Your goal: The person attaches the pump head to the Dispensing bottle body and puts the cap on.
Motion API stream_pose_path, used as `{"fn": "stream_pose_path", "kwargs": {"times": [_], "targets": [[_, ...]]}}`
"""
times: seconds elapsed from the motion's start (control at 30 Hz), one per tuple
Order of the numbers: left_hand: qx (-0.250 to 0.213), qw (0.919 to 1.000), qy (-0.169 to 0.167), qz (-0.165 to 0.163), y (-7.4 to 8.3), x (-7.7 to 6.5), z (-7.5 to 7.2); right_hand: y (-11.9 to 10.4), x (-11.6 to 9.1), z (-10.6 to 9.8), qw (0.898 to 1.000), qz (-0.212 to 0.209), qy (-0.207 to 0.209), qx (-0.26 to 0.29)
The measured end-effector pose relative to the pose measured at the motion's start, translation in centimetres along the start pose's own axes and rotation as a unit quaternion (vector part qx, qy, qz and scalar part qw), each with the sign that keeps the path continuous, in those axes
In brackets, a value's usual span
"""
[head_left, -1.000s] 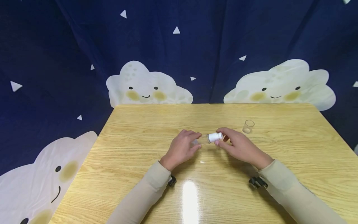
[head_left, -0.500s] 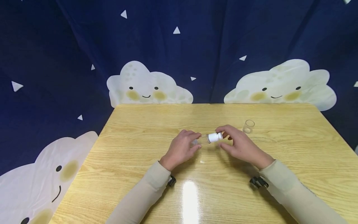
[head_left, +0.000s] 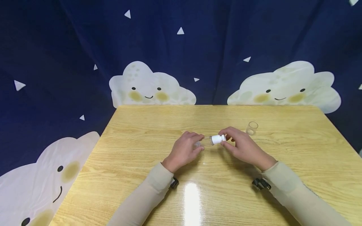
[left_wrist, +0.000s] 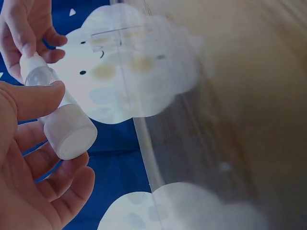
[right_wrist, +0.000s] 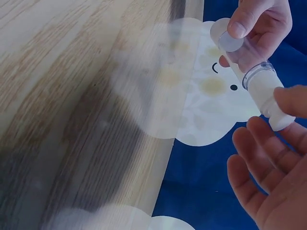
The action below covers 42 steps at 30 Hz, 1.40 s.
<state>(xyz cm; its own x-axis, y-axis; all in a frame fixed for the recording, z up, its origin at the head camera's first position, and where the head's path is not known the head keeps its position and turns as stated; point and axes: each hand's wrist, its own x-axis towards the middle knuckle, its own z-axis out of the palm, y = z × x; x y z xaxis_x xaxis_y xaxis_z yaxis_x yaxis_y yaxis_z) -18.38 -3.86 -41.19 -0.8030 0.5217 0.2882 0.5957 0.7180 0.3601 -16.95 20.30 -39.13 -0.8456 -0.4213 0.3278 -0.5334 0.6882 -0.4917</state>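
A clear pump bottle with a white collar and white head (head_left: 217,139) lies tilted sideways between my hands, above the table. My left hand (head_left: 183,149) grips its white base end (left_wrist: 72,134), thumb on one side and fingers on the other. At the other end, my right hand (head_left: 244,147) pinches the white pump head (right_wrist: 280,120) between thumb and fingers. Its remaining fingers lie loosely bent below. Through the clear body (right_wrist: 244,60) part of the left hand shows. Beyond the right hand a clear, open-topped cylinder (head_left: 251,128), like a cap, stands on the table.
The wooden table (head_left: 135,141) spreads under both arms, with a bright glare patch near its front. Its far edge meets a dark blue curtain (head_left: 158,40) printed with clouds and triangles. Each wrist carries a black strap mount (head_left: 260,184).
Half a second ago the right thumb lifted away from the bottle; now it is back against the white head. The left hand keeps its grip, and the clear cylinder stays in place.
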Motion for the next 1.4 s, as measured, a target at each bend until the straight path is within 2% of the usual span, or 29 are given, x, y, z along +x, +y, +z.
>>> {"fn": "stream_pose_path", "kwargs": {"times": [0.37, 0.73, 0.83, 1.17, 1.4], "targets": [[0.000, 1.0000, 0.000, -0.001, 0.37, -0.06, -0.16, -0.06, 0.14, 0.11, 0.999, 0.032, -0.003, -0.023], [-0.004, 1.0000, 0.002, 0.001, 0.41, -0.12, -0.08, -0.10, 0.07, -0.08, 0.997, 0.056, -0.040, -0.020], [-0.004, 1.0000, 0.002, -0.001, 0.41, -0.09, -0.13, -0.07, -0.01, -0.10, 0.998, 0.047, -0.039, -0.009], [-0.005, 1.0000, 0.005, 0.000, 0.23, -0.15, -0.18, 0.23, -0.16, 0.15, 0.999, -0.029, 0.009, 0.011], [-0.010, 0.9999, -0.002, 0.000, 0.35, -0.11, -0.15, 0.12, -0.15, 0.14, 0.999, -0.034, 0.022, 0.002]]}}
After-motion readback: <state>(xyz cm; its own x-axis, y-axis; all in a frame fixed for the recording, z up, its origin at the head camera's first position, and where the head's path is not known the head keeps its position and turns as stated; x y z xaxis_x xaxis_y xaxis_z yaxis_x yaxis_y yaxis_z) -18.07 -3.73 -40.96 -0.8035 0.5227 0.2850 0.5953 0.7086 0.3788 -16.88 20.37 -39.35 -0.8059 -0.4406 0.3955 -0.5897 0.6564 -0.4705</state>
